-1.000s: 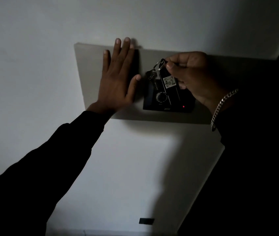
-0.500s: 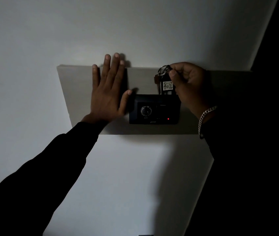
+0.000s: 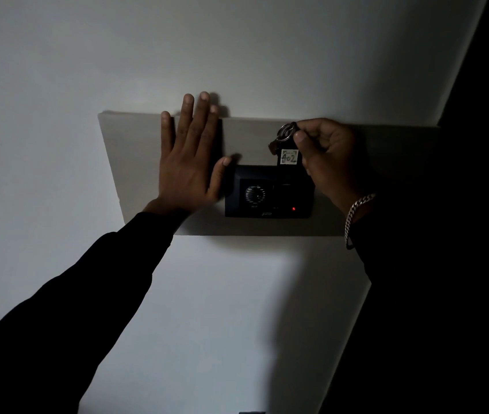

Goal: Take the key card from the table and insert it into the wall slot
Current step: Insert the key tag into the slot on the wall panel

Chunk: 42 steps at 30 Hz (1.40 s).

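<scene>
A black wall unit (image 3: 268, 192) with a round grille and a small red light sits on a pale raised panel (image 3: 135, 162). The key card (image 3: 289, 158), a dark tag with a white label reading 402 and a metal ring with a key at its top, stands upright with its lower end in the unit's top right edge. My right hand (image 3: 326, 156) pinches the card's upper end. My left hand (image 3: 191, 162) lies flat on the panel with fingers spread, just left of the unit, its thumb touching the unit's corner.
The room is dim. White wall surrounds the panel. A dark edge, perhaps a door or corner, runs down the right side (image 3: 476, 264). A small dark socket (image 3: 252, 412) shows at the bottom of the view.
The card went from lying tilted across the unit's front to standing upright at its top right edge, lower end inside. The view shifted; my left hand stayed flat on the panel.
</scene>
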Each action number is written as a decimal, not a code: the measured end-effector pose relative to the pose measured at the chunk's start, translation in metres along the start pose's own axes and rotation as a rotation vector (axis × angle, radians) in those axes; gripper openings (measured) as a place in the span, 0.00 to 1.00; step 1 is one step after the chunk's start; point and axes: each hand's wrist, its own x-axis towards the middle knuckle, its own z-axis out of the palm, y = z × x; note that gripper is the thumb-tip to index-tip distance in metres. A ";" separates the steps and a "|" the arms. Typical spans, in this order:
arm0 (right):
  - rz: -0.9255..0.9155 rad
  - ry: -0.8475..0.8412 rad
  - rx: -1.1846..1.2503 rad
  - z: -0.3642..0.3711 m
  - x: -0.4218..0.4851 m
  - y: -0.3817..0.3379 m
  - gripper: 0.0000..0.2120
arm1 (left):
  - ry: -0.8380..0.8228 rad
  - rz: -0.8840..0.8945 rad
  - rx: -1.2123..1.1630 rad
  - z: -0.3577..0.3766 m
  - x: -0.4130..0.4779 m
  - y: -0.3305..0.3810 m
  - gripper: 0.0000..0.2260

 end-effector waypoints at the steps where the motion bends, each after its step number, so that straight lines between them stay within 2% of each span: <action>1: 0.002 -0.015 -0.014 0.000 -0.002 0.001 0.07 | 0.000 -0.001 0.005 0.000 0.000 0.000 0.31; 7: 0.008 -0.038 -0.077 0.000 -0.008 0.006 0.07 | 0.001 -0.001 0.021 0.000 0.000 0.000 0.31; 12: -0.059 -0.031 -0.176 -0.005 -0.011 0.001 0.08 | 0.005 -0.003 0.017 0.001 0.000 -0.001 0.31; 15: -0.210 -0.115 -0.349 -0.013 -0.012 -0.008 0.16 | 0.010 -0.001 0.026 0.001 0.000 0.000 0.31; 17: -0.317 -0.182 -0.495 -0.017 -0.008 -0.015 0.17 | 0.012 -0.001 0.031 0.002 0.000 0.000 0.31; 21: -0.449 -0.243 -0.598 -0.020 0.003 -0.025 0.08 | 0.029 0.004 0.036 0.004 -0.001 -0.001 0.31; 29: -0.486 -0.157 -0.511 -0.021 0.007 -0.020 0.08 | 0.026 0.027 0.030 0.004 0.001 -0.004 0.31; 37: -0.492 -0.158 -0.486 -0.021 0.006 -0.012 0.06 | 0.045 0.040 0.093 0.005 0.005 -0.007 0.31; 42: -0.412 -0.123 -0.386 -0.020 0.004 -0.004 0.06 | 0.075 0.044 0.137 0.011 0.004 -0.009 0.31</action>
